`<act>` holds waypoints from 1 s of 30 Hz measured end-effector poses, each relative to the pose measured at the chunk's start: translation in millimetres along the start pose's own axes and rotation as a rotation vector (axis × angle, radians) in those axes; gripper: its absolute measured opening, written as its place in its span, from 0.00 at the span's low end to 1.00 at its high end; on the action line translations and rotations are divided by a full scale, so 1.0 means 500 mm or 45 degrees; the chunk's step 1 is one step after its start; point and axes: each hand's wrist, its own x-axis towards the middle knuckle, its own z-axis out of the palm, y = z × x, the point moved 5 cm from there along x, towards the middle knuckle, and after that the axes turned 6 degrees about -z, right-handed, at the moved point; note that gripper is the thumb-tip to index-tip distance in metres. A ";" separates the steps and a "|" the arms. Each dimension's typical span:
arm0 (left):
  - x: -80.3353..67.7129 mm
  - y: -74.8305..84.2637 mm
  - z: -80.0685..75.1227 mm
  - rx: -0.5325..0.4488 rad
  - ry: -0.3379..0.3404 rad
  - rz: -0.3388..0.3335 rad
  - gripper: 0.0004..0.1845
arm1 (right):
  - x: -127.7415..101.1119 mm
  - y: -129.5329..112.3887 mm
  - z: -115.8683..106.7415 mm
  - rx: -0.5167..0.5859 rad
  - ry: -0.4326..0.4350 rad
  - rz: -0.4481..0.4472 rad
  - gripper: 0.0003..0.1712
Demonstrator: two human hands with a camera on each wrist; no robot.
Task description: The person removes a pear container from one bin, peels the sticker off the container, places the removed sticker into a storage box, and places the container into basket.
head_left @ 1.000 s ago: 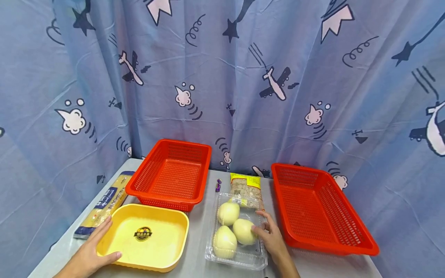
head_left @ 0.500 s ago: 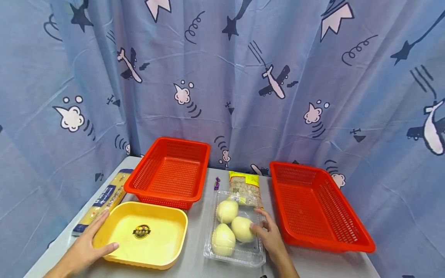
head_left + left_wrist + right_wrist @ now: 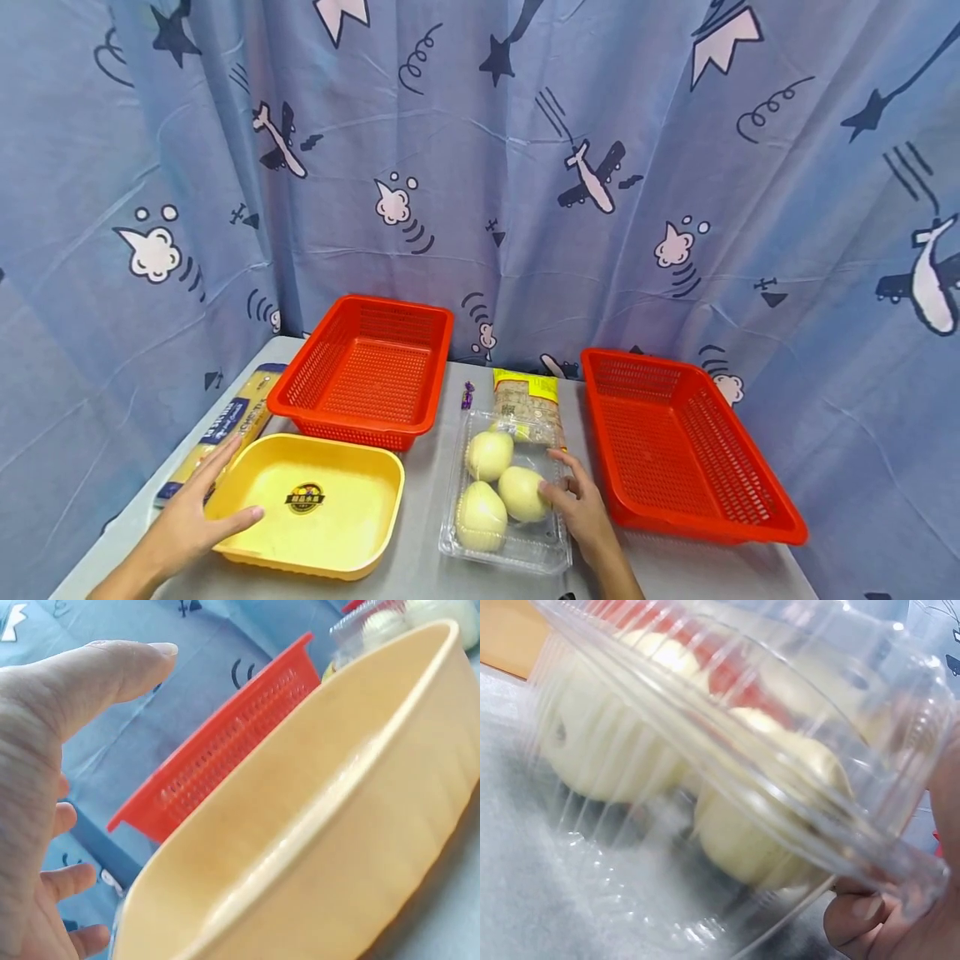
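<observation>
My left hand (image 3: 183, 521), fingers spread and thumb stretched out, hovers at the left rim of a yellow plastic basin (image 3: 345, 533). In the left wrist view the thumb (image 3: 112, 671) stands apart from the basin's rim, with nothing in the hand. On the right, my right hand (image 3: 585, 508) grips the right side of a clear plastic clamshell box (image 3: 502, 562). Inside are three pale yellow-green pears (image 3: 482, 517). In the right wrist view a curled finger (image 3: 855, 915) shows under the box's rim; the rest of the hand is partly cut off.
A red perforated basket (image 3: 375, 379) stands behind the basin, and another red basket (image 3: 682, 450) at the right. A spaghetti pack (image 3: 225, 421) lies far left. Behind the box are a purple-wrapped candy (image 3: 467, 396) and a yellow-topped bag (image 3: 527, 392). A patterned curtain (image 3: 480, 167) backs the table.
My left hand has risen slightly and shifted away from the basin's rim, fingers still spread. The right hand stays on the box. The head view has tilted a little.
</observation>
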 end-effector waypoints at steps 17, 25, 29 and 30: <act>0.003 0.076 0.041 -0.099 0.029 0.124 0.47 | -0.019 -0.066 0.008 0.035 -0.045 0.004 0.32; 0.016 0.099 0.077 -0.185 0.024 0.249 0.47 | -0.012 -0.042 0.005 0.014 -0.034 0.040 0.32; 0.021 0.112 0.093 -0.214 -0.003 0.260 0.47 | -0.001 -0.008 0.002 0.005 -0.012 0.054 0.33; 0.022 0.116 0.097 -0.222 -0.009 0.261 0.47 | 0.000 -0.005 0.001 -0.004 -0.006 0.048 0.33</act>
